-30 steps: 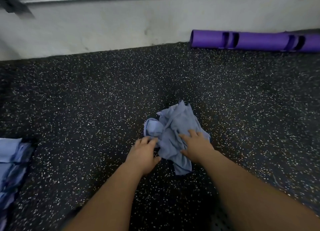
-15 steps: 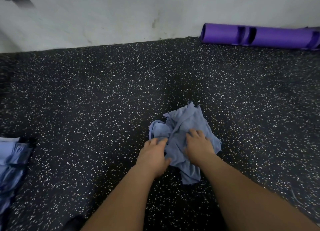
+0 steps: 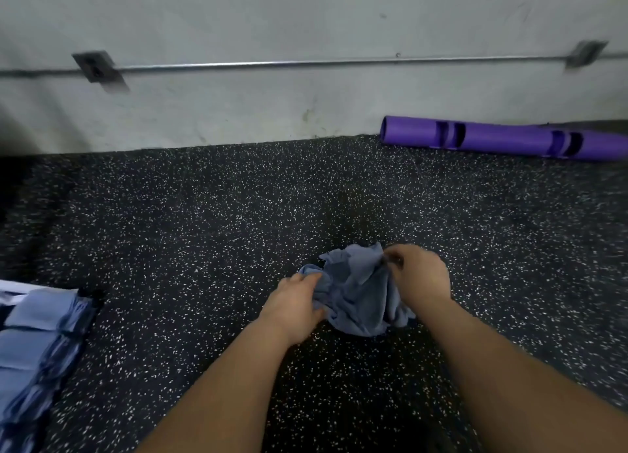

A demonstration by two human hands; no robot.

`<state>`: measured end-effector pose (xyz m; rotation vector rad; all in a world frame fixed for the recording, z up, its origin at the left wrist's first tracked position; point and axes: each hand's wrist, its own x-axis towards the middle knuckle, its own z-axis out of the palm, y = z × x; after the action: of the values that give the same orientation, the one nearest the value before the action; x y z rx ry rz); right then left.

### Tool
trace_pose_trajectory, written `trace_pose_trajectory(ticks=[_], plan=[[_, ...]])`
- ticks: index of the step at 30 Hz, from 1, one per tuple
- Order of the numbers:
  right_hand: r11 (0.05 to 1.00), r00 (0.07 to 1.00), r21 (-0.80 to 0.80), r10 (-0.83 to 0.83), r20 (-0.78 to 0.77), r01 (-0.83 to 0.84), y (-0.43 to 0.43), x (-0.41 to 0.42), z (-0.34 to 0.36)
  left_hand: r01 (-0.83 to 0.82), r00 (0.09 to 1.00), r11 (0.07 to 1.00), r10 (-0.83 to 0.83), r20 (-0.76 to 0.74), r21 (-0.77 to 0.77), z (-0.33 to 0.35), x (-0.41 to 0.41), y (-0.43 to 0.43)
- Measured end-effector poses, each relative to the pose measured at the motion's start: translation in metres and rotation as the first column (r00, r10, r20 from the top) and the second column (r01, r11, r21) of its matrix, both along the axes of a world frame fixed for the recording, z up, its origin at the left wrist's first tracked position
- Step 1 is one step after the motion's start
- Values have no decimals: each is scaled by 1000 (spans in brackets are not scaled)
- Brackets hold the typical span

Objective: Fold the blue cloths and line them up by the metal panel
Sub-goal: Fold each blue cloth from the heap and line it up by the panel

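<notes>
A crumpled blue cloth (image 3: 353,294) lies bunched on the speckled floor (image 3: 204,231), between the two hands and touching both. The right hand (image 3: 419,275) is at the cloth's far right edge, its fingers (image 3: 394,258) pressed together in a pinch on a raised corner of the fabric. The left hand (image 3: 294,304) rests on the near left side, fingers curled into the folds and gripping a loose bunch. The cloth has no clear long axis yet: it is a rumpled heap with creases running every way, one corner peaked up at the far side and a flap trailing toward the near right. The next move probably calls for drawing the hands apart, right hand far and right, left hand near and left, to spread the cloth flat before folding. A row of folded blue cloths (image 3: 37,347) lies well apart at the left edge. A purple roll (image 3: 503,139) lies against the far wall.
</notes>
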<state>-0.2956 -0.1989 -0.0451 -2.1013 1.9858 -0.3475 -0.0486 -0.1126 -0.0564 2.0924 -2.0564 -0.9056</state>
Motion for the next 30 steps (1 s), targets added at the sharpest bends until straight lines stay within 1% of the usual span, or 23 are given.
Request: trace_pose_trajectory(ticks=[3, 6, 10, 12, 15, 17, 21, 23, 24, 26, 30], plan=[[1000, 1000, -11, 12, 22, -12, 4, -10, 41, -26, 999, 999, 24, -42, -45, 28, 1, 13], [994, 996, -88, 71, 62, -66, 18, -9, 79, -52, 995, 992, 42, -88, -113, 61, -1, 26], [981, 974, -177, 119, 194, -84, 41, -5, 123, -47, 994, 971, 22, -107, -232, 110, -1, 44], [975, 943, -201, 154, 295, -96, 55, -1, 149, -45, 991, 949, 4, -131, -312, 133, 0, 55], [966, 859, -221, 225, 460, -134, 83, 13, 189, -44, 982, 907, -39, -187, -419, 167, 3, 73], [952, 792, -245, 292, 537, -185, 103, 21, 211, -55, 973, 875, -62, -224, -481, 189, 5, 87], [936, 627, -267, 351, 695, -229, 144, 34, 239, -131, 954, 787, -66, -292, -603, 228, 17, 121], [938, 538, -262, 346, 769, -228, 161, 39, 243, -199, 921, 750, -76, -381, -630, 238, 26, 140], [937, 523, -263, 347, 778, -231, 168, 41, 242, -235, 897, 750, -76, -434, -618, 242, 31, 148], [935, 545, -255, 351, 761, -246, 178, 47, 242, -295, 856, 759, -60, -513, -581, 244, 41, 161], [934, 600, -230, 352, 719, -272, 186, 63, 241, -321, 847, 754, -43, -530, -574, 246, 58, 173]])
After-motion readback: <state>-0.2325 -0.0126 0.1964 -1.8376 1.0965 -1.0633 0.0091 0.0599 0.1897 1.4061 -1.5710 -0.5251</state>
